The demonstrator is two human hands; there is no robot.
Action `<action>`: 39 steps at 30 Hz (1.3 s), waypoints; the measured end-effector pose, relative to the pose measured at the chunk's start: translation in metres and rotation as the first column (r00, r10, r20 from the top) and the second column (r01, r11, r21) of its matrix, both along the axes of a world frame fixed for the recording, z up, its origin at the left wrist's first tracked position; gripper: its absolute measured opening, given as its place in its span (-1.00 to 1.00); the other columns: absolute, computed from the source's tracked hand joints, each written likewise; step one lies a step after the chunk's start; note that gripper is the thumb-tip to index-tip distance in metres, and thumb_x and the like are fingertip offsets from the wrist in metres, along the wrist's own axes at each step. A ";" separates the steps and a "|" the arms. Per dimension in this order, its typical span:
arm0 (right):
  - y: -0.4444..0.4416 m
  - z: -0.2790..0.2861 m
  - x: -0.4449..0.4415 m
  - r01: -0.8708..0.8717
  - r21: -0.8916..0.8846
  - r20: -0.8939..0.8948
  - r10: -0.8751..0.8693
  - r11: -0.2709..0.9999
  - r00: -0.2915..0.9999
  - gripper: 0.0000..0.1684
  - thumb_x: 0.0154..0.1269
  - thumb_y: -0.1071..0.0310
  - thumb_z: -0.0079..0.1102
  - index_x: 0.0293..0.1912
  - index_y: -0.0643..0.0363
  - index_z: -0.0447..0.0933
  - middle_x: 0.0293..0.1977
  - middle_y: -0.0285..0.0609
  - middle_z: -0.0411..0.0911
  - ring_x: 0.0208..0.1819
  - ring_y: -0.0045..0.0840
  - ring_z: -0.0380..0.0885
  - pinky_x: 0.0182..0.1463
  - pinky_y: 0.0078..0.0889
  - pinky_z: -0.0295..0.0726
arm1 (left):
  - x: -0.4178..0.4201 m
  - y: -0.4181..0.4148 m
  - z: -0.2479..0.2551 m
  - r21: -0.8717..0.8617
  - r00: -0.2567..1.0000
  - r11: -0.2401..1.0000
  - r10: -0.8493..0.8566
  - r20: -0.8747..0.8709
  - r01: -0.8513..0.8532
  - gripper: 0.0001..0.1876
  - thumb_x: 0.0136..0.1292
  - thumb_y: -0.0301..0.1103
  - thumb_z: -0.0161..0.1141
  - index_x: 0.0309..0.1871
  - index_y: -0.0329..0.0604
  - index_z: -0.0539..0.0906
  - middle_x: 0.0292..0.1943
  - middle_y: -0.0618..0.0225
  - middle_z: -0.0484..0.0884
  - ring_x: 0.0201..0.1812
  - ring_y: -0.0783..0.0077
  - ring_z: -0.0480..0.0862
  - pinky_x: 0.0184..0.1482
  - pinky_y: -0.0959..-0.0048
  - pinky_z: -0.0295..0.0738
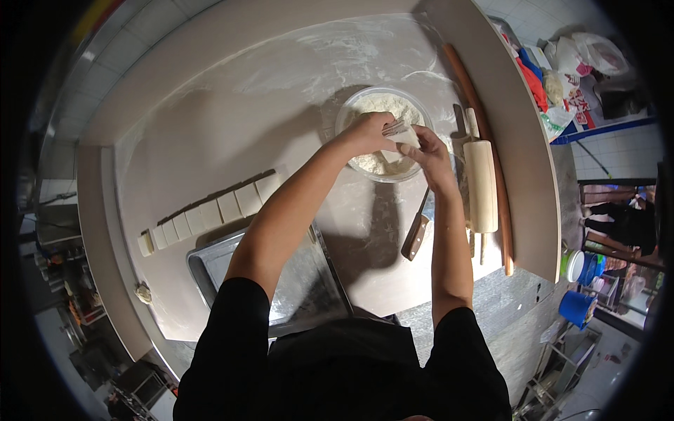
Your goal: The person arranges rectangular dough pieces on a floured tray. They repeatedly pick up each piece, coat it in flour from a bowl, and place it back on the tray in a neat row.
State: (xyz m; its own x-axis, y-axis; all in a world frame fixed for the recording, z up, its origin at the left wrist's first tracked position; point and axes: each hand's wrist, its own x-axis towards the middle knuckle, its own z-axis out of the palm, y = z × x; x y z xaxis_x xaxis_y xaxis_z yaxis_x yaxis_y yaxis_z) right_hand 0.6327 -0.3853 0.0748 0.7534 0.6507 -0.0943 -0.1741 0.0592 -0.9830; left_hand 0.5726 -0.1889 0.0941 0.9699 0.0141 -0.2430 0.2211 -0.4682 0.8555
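A round bowl of flour (383, 102) stands on the work table towards its far right part. Over it, my left hand (371, 134) and my right hand (429, 152) hold a pale, flat piece of dough (403, 138) between them, its upper edge showing folds or layers. Fingers of both hands touch the piece. Left of my left forearm lies a slanting row of cut white dough pieces (229, 206). A knife with a brown wooden handle (416, 238) lies between my forearms, its blade pointing towards the bowl and partly hidden by my right arm.
A metal tray (329, 258) lies at the near edge, partly under my left arm. Right of my right forearm are a thick wooden rolling pin (482, 187) and a long brown rod (503, 210) along the raised side board (537, 200). Beyond it are plastic bags and blue buckets.
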 end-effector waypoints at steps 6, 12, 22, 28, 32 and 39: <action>-0.074 0.017 -0.020 0.224 -0.070 0.009 -0.224 0.972 0.975 -0.54 0.22 0.53 0.26 0.11 0.35 0.42 -0.06 -0.06 0.57 0.01 -0.40 0.55 0.14 -0.39 0.51 | 0.004 -0.033 -0.060 0.353 0.995 0.933 0.037 0.092 -0.067 -0.54 -0.03 -0.32 0.41 -0.01 -0.18 0.58 -0.12 0.07 0.68 -0.05 0.09 0.66 -0.01 0.21 0.52; -0.134 0.014 -0.069 0.359 -0.163 -0.086 -0.376 0.919 0.923 -0.65 0.26 0.54 0.24 0.03 0.39 0.45 -0.17 -0.09 0.60 -0.09 -0.47 0.58 0.09 -0.43 0.55 | 0.015 -0.039 -0.056 0.461 0.996 0.887 -0.053 0.070 0.015 -0.62 0.05 -0.34 0.34 -0.02 -0.16 0.59 -0.16 0.07 0.68 -0.08 0.05 0.66 -0.02 0.17 0.52; -0.161 -0.015 -0.125 0.324 -0.203 -0.176 -0.361 0.924 0.916 -0.71 0.29 0.59 0.17 0.01 0.37 0.46 -0.20 -0.15 0.61 -0.13 -0.54 0.59 0.06 -0.52 0.54 | 0.085 -0.093 -0.031 0.823 0.901 0.396 -0.320 -0.292 0.407 -0.81 0.14 -0.42 0.17 -0.22 -0.12 0.75 -0.16 0.16 0.73 -0.09 0.19 0.72 -0.16 0.24 0.62; -0.150 0.005 -0.110 0.307 -0.130 -0.135 -0.324 0.943 0.937 -0.64 0.29 0.55 0.19 0.06 0.40 0.43 -0.18 -0.12 0.60 -0.11 -0.47 0.59 0.10 -0.44 0.53 | 0.040 -0.044 -0.007 0.376 0.975 0.903 -0.222 -0.006 0.208 -0.66 0.07 -0.45 0.33 -0.03 -0.26 0.65 -0.13 0.18 0.69 -0.05 0.28 0.66 0.01 0.38 0.53; -0.098 0.010 -0.059 0.188 -0.001 0.019 -0.188 0.982 0.982 0.00 0.10 0.25 0.42 0.39 0.39 0.07 0.27 0.13 0.30 0.34 -0.18 0.27 0.38 -0.18 0.23 | -0.002 -0.033 0.002 -0.445 0.991 0.894 -0.094 -0.097 0.041 -0.61 0.09 -0.49 0.36 0.03 -0.30 0.59 -0.11 0.31 0.65 -0.02 0.52 0.58 0.04 0.52 0.46; -0.022 0.015 -0.002 -0.007 -0.216 0.230 0.058 0.976 0.971 -0.73 0.11 0.55 0.37 -0.17 0.29 0.55 -0.28 -0.28 0.62 -0.23 -0.71 0.51 -0.11 -0.56 0.51 | -0.030 -0.034 0.000 -0.688 0.938 0.675 0.346 -0.024 -0.267 -0.55 0.26 -0.36 0.26 0.20 -0.24 0.47 0.06 0.21 0.57 0.04 0.42 0.58 0.09 0.43 0.47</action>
State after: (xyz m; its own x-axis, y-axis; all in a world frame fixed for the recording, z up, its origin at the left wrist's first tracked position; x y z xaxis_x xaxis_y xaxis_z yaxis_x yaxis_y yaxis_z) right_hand 0.6308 -0.4068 0.0900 0.7496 0.6595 -0.0567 0.0639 -0.1574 -0.9855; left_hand 0.5430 -0.2226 0.0945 0.9599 0.1865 -0.2094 0.1426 0.3185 0.9371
